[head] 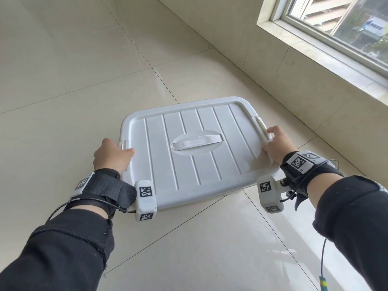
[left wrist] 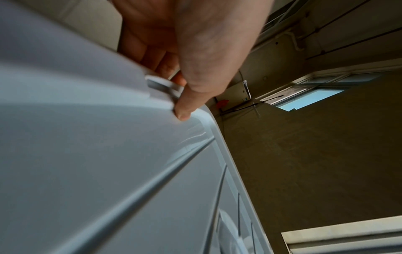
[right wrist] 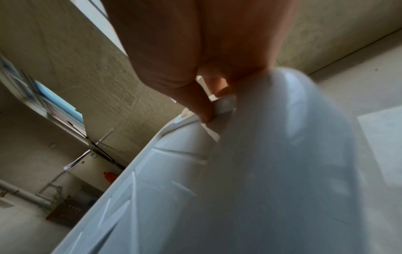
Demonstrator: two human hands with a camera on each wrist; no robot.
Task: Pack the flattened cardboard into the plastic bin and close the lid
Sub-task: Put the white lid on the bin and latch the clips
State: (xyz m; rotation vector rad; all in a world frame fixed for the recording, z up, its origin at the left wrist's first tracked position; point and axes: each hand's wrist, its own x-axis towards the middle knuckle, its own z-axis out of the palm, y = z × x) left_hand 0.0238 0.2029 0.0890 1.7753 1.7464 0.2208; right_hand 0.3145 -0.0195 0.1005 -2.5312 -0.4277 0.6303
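A white plastic bin stands on the tiled floor with its ribbed lid [head: 159, 148] lying flat on top. No cardboard shows; the inside is hidden. My left hand [head: 113, 154] grips the left side latch [head: 122, 143], thumb on the lid's top. In the left wrist view the thumb [left wrist: 185, 106] presses the lid's edge beside the latch [left wrist: 163, 84], and the fingers curl under it. My right hand [head: 277, 143] grips the right side latch [head: 262, 129], which stands tilted up off the lid's edge. In the right wrist view my right hand's fingers [right wrist: 204, 106] pinch that latch [right wrist: 224, 103].
A tiled wall [head: 231, 38] runs close behind the bin, and a window [head: 346, 17] with a stone sill [head: 315, 59] sits at the upper right. Pale glossy floor tiles [head: 63, 80] spread to the left and in front of the bin.
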